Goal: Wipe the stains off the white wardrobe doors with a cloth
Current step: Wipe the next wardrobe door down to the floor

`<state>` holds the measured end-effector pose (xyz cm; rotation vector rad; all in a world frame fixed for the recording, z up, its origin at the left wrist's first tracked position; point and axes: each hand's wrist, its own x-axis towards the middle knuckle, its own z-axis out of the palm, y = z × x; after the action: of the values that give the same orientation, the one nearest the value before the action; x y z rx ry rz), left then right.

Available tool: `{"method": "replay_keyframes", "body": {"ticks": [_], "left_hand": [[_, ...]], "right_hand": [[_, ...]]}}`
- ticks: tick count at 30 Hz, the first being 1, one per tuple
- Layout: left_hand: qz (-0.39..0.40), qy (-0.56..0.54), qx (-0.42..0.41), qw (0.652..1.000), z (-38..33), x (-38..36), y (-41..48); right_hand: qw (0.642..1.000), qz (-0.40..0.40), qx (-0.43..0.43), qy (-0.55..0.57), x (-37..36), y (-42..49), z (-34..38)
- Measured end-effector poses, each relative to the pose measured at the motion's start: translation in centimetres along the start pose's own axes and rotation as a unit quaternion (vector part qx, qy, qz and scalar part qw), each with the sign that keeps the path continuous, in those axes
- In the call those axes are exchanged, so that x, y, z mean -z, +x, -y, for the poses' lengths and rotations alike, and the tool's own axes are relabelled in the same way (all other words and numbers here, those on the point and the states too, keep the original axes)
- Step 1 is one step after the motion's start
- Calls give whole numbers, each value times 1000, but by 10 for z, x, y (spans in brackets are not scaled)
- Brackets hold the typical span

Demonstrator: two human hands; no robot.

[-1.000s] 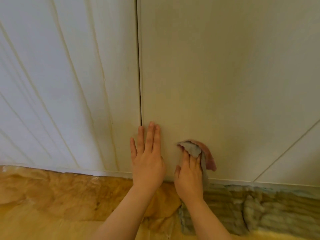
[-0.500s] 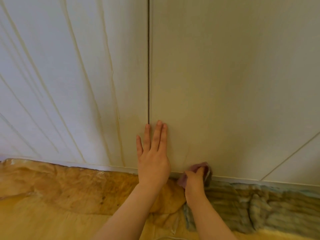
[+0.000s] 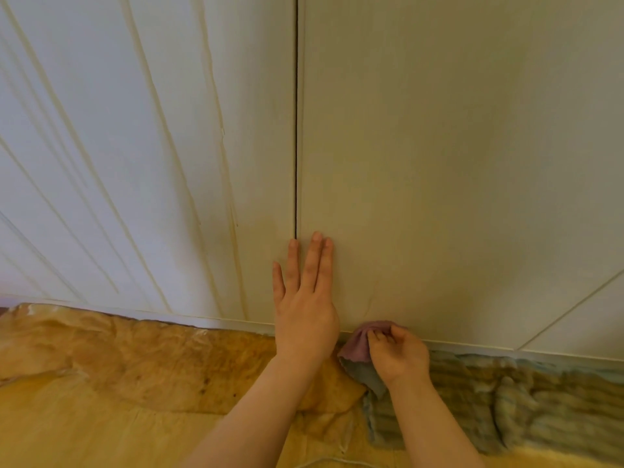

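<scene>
Two white wardrobe doors fill the view, the left door with grooved panel lines and the right door plain, split by a dark vertical gap. My left hand lies flat against the bottom of the right door, fingers straight, just right of the gap. My right hand grips a pink and grey cloth with curled fingers, pressing it against the lower edge of the right door. A faint thin mark runs on the door just above the cloth.
A furry blanket, tan on the left and grey-green on the right, lies bunched along the foot of the doors. A diagonal groove crosses the lower right corner of the right door.
My right hand has slid the cloth down the right door from beside my left hand's fingers to the bottom edge, then curled over it. My left hand has stayed flat on the door.
</scene>
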<state>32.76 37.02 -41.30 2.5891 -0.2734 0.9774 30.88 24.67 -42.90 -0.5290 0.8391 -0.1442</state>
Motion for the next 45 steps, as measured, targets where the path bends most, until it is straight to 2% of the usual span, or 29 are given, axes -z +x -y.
{"method": "replay_keyframes", "body": {"ticks": [1, 2, 4, 6, 7, 9, 10, 12, 17, 20, 22, 25, 28, 32, 36, 39, 42, 45], "left_hand": [[1, -5, 4, 1000, -1, -1, -1], [0, -10, 4, 1000, -1, -1, -1], [2, -21, 0, 1000, 0, -3, -1], [14, -19, -4, 1000, 2, -7, -2], [18, -13, -8, 1000, 1, -9, -2], [21, -7, -16, 1000, 2, -7, -2], [14, -13, -22, 1000, 2, -4, 0], [3, -39, -16, 999, 0, 2, 5], [-5, -82, -2, 997, -3, 10, 6], [-21, -75, 1, 997, -3, 9, 6], [-22, -82, 15, 996, -5, 11, 6], [-6, -72, 17, 997, -8, 14, 7], [41, -13, -39, 998, -6, 11, 0], [46, 4, -78, 996, 2, 8, -7], [29, 43, -46, 998, 10, 11, -6], [25, 48, -31, 998, 10, 8, -8], [41, 45, -33, 998, 8, 7, -12], [60, 52, -57, 995, 7, 12, -13]], "right_hand": [[995, 10, 32, -95, -7, -7, 2], [996, 29, 11, -79, -12, -11, 3], [996, 63, -49, 29, -19, -19, 4], [994, 75, -81, 25, -34, -31, 11], [995, 46, -84, 38, -41, -39, 20], [979, 127, -123, 97, -51, -48, 28], [976, 170, -106, 82, -58, -58, 39], [965, 207, -127, 100, -70, -77, 59], [973, 191, -92, 95, -81, -98, 75], [967, 220, -107, 78, -73, -77, 60], [966, 214, -123, 76, -62, -59, 48], [977, 134, -135, 100, -43, -28, 23], [977, 76, -126, 153, -25, -8, 7], [972, 29, -109, 207, -14, 2, 5], [986, 28, -15, 165, 11, 10, 35], [987, 0, 21, 162, 25, 15, 55], [992, 12, 16, 127, 25, 19, 41], [995, 48, -47, 76, 15, 20, 6]]}}
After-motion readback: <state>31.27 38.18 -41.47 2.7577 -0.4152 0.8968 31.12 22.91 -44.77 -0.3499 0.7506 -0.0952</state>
